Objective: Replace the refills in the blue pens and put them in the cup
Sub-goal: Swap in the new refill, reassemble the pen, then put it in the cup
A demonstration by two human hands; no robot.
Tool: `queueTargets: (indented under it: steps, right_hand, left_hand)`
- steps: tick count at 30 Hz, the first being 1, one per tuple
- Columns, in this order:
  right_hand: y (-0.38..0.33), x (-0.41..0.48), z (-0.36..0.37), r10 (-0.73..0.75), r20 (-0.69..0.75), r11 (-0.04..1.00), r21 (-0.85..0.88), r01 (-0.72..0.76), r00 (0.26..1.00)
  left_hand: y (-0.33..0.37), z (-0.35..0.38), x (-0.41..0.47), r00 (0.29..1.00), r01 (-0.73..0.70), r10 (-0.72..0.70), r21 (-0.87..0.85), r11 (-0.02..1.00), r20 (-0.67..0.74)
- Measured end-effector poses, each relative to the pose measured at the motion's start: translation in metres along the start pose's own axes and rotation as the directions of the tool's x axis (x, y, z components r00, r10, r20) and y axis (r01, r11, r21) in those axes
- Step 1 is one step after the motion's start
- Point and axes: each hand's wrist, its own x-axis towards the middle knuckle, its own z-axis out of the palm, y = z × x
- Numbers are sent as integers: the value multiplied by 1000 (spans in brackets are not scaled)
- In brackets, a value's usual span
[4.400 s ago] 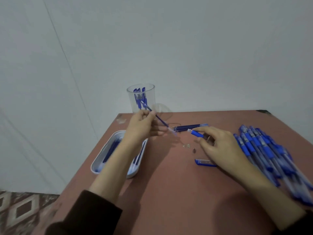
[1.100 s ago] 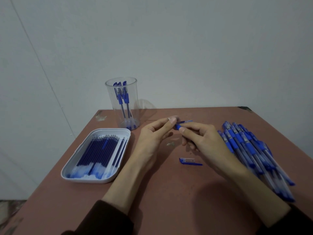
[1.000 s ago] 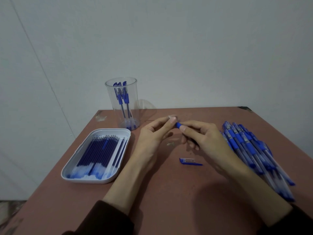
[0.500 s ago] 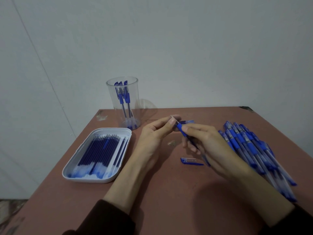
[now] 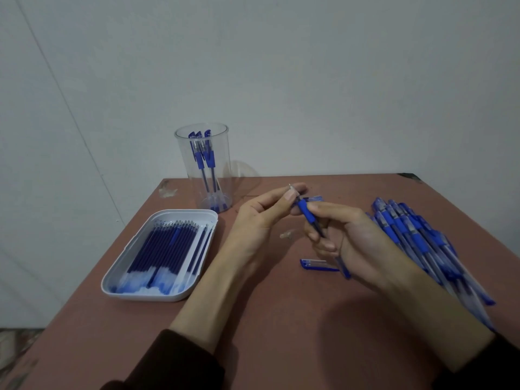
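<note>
**Inspector:** Position of the pen under work?

**Assistant:** The pen is at the centre of the frame, raised off the table, slanting from upper left to lower right between 2 hands.

**Inspector:** Grips?

**Assistant:** The left hand pinches the tip end between thumb and forefinger. The right hand has its fingers curled round the barrel below the blue grip. The pen's far end sticks out under the palm.

**Inspector:** The cup?

**Assistant:** The cup is clear and upright, above and left of the hands near the table's back edge. 3 blue pen tops show inside.

**Inspector:** Other items?

**Assistant:** A white tray at left of centre holds refills lying side by side. A blue cap lies flat just below the right hand. A small clear piece lies on the table under the hands. A pile of pens fills the right side, partly behind the right forearm. A short blue part shows behind the fingertips; what it is cannot be told.
</note>
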Motion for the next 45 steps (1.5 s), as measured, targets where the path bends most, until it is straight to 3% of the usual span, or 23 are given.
queueTargets:
  steps: [5, 6, 8, 10, 12, 14, 17, 19, 22, 26, 32, 37, 45]
  right_hand:
    - [-2, 3, -8, -110, -139, 993, -56, 103, 984]
    - [-3, 3, -10, -122, -175, 992, -52, 114, 977]
    - [-3, 5, -13, -136, -255, 989, -86, 118, 957]
    - [-3, 6, -15, -182, -323, 970, -212, 116, 929]
    - [-2, 5, -15, -272, -350, 922, -363, 137, 896]
    - [-2, 4, -17, -388, -351, 853, -486, 188, 852]
    - [-1, 4, -20, -570, -290, 650, -731, 206, 768]
    - [0, 2, -18, -627, -207, 506, -842, 189, 751]
    - [3, -1, -18, -641, -108, 318, -938, 135, 760]
    - [3, -1, -18, -626, -65, 205, -975, 84, 777]
    - [3, -4, -13, -550, 3, 132, -987, 91, 835]
    - [3, -5, -13, -504, -27, 287, -948, 138, 863]
    - [6, -4, -12, -505, -61, 408, -896, 175, 861]
  left_hand:
    - [-11, -4, 3, 999, 46, -37, 274, 960, -38]
    - [-14, -7, 4, 1000, 18, -12, 446, 895, -17]
    - [-16, -11, 2, 990, -95, -28, 786, 610, 141]
    - [-18, -11, -2, 956, -208, -127, 915, 347, 265]
    - [-15, -11, -5, 940, -254, -154, 927, 275, 303]
    - [-12, -13, -3, 961, -234, -71, 925, 300, 266]
    - [-9, -20, 2, 993, -71, 114, 862, 501, 15]
    - [-7, -22, 3, 983, -42, 166, 799, 600, -73]
    - [-4, -21, 3, 981, -51, 175, 753, 656, -85]
    - [-2, -21, 4, 981, -71, 182, 739, 670, -71]
    - [-4, -20, 1, 994, -57, 109, 784, 618, -14]
    - [-5, -22, 2, 996, -49, 90, 763, 645, -12]
    - [-2, -23, -2, 993, -87, 119, 795, 601, 19]
